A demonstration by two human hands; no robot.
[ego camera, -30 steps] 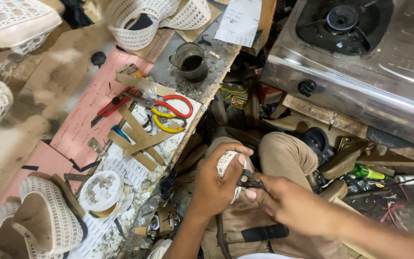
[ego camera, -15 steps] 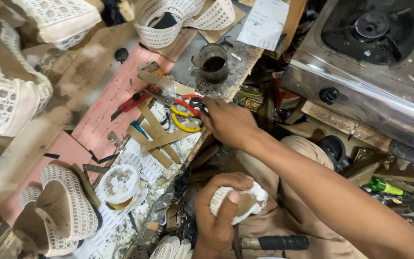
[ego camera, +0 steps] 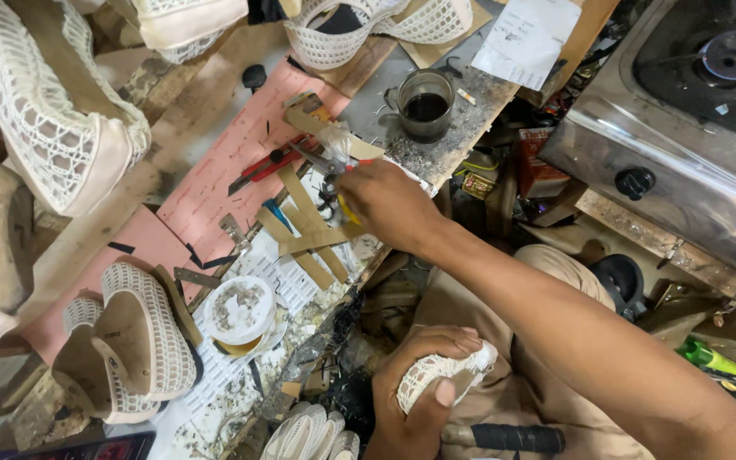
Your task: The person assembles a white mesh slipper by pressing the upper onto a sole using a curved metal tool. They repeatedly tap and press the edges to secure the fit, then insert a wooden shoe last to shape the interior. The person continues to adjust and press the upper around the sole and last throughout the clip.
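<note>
- The left hand [ego camera: 419, 383] sits low over the lap, fingers curled tight around a white mesh shoe piece [ego camera: 445, 375] — the thumb presses its lower edge and the fingertips wrap over the top.
- The right hand [ego camera: 385, 200] reaches out over the workbench [ego camera: 462, 119], fingers closed on a pair of scissors [ego camera: 330, 170]; the metal blades stick out up and to the left past the knuckles, and a bit of yellow handle shows under the hand.
- A red-handled cutter [ego camera: 270, 166] lies just left of the blades on a pink sheet [ego camera: 232, 153].
- A dark metal cup [ego camera: 425, 104] stands on the bench above the right hand.
- A white paper sheet [ego camera: 526, 38] lies at the bench's top edge — rectangular, lightly printed.
- A red box [ego camera: 538, 166] sits below the bench beside the steel stove [ego camera: 683, 145].
- A round white tub [ego camera: 238, 308] rests near a finished mesh shoe [ego camera: 146, 332].
</note>
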